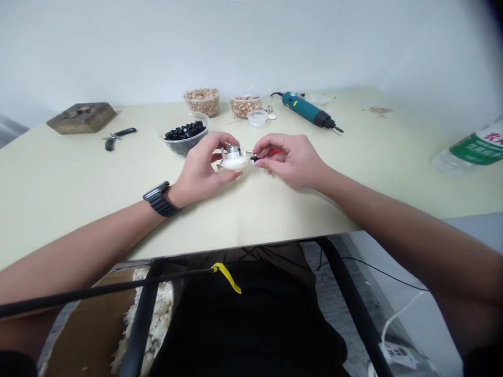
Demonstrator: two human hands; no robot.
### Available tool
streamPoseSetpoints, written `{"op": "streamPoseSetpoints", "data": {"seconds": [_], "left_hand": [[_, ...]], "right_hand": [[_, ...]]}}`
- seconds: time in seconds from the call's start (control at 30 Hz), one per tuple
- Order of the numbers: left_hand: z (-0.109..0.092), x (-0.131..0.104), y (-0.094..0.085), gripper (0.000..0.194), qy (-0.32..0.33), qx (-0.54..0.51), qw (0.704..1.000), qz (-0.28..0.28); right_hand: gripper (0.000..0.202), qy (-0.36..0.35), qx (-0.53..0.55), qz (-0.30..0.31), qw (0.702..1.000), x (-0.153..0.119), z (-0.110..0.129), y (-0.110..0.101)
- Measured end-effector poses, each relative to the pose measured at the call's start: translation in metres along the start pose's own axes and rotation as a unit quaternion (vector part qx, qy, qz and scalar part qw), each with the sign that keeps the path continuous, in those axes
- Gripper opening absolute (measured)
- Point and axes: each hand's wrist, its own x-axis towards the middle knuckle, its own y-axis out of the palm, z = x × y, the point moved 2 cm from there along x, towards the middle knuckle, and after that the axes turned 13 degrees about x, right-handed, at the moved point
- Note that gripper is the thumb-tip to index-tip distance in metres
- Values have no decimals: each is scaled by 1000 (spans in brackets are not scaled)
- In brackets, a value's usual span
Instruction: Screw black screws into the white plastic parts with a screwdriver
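My left hand [208, 165], with a dark watch on its wrist, grips a white plastic part [233, 163] between thumb and fingers. A silvery metal cylinder [233, 148] is seated upright in that part. Close to its right side, the fingertips of my right hand [291, 159] pinch a small black piece [254, 157]. A thin rod spans the gap between the part and these fingers. Something red [277, 152] shows among the right fingers, mostly hidden. Just behind my left hand stands a clear bowl of small black pieces [185, 131].
Toward the back are two tubs of small tan pieces [201, 102] [246, 107], a small clear cup [258, 118] and a teal rotary power tool [308, 110]. Black-handled pliers [119, 137] and a wooden block [81, 118] lie left. A bottle [471, 149] lies at the right.
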Motion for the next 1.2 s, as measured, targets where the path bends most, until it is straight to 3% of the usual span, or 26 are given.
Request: {"op": "streamPoseSetpoints", "data": {"seconds": [0.13,0.37,0.63,0.8,0.93,1.2], "left_hand": [[3,0,-1,58,2,-12,1000,11],[9,-1,5,66,-17,-42,999,7],[11,-2,17,64,-34,-79,996,22],[-5,1,14,54,38,44,998,-14],[-21,4,14,26,96,168,979,-58],[-28,5,13,13,162,199,966,-36]], "right_hand": [[14,26,14,3,1000,-1,1,2],[24,-61,-70,15,996,-1,7,-1],[18,-74,-127,33,989,-2,6,3],[21,-75,-113,42,990,0,1,11],[23,-57,-94,32,993,1,-2,16],[21,-41,-73,32,996,1,2,20]]}}
